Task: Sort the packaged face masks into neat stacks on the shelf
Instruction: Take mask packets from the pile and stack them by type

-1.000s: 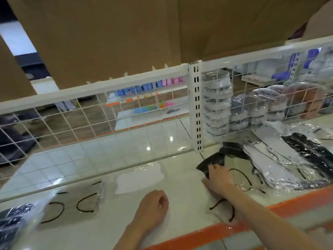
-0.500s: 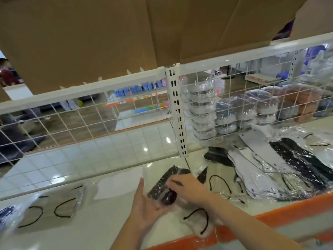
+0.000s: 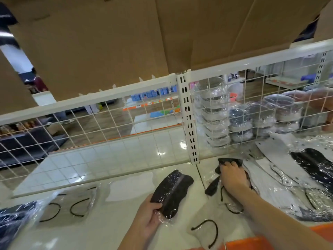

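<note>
Two hands work over the white shelf [image 3: 111, 230]: the left hand [image 3: 147, 220] pinches a wrapped black mask [image 3: 171, 193] above it, the right hand [image 3: 232, 177] curls its grip on another black mask [image 3: 228, 162] in the pile [image 3: 281, 179]

Lower centre: left hand [image 3: 147, 216] grips a black packaged mask [image 3: 171, 193] above the white shelf [image 3: 100, 230]. Right of centre: right hand [image 3: 232, 177] rests palm-down on a pile of packaged masks [image 3: 275, 184]. Lower left: a clear packet with black ear loops [image 3: 70, 204]. Wire mesh back panel [image 3: 100, 121] across mid-frame.
</note>
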The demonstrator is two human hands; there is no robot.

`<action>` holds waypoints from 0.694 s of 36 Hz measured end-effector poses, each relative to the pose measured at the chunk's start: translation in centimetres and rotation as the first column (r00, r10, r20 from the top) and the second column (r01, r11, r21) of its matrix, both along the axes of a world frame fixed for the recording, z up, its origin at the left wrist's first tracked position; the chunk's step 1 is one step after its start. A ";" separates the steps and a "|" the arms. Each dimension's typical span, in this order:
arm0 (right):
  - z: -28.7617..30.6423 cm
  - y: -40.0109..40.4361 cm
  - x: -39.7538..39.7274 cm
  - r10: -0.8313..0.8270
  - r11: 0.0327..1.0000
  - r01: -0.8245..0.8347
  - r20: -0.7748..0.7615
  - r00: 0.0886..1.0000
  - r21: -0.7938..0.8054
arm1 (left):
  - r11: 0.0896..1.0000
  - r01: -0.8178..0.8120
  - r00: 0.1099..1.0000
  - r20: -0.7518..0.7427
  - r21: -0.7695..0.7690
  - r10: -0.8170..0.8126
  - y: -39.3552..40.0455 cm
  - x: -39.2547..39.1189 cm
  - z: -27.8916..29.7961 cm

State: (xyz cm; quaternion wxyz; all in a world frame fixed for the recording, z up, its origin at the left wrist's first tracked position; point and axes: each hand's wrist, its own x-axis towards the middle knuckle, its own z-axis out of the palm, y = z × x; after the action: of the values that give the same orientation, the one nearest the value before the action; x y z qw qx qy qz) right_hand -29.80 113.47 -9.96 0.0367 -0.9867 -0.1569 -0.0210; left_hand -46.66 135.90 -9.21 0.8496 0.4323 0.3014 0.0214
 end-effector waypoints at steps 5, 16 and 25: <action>1.3 1.9 -1.4 0.060 0.972 -0.075 0.072 0.996 0.225 | 0.999 -0.034 0.999 -0.004 -0.036 0.034 -0.2 0.1 -0.1; 2.0 4.7 -8.7 0.682 0.627 -0.442 -0.177 0.710 0.642 | 0.986 0.020 0.998 -0.051 -0.168 -0.029 -0.3 -0.2 -0.3; 0.9 3.9 -9.4 0.410 0.369 0.350 -0.489 0.770 0.861 | 0.999 -0.019 0.995 0.104 0.051 0.014 -1.7 -0.9 0.9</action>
State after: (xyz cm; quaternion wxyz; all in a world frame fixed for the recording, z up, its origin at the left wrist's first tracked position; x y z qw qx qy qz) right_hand -39.22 117.40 -9.01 0.6349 -0.7285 -0.1139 0.2306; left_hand -47.57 134.21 -8.33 0.8524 0.4499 0.2600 0.0585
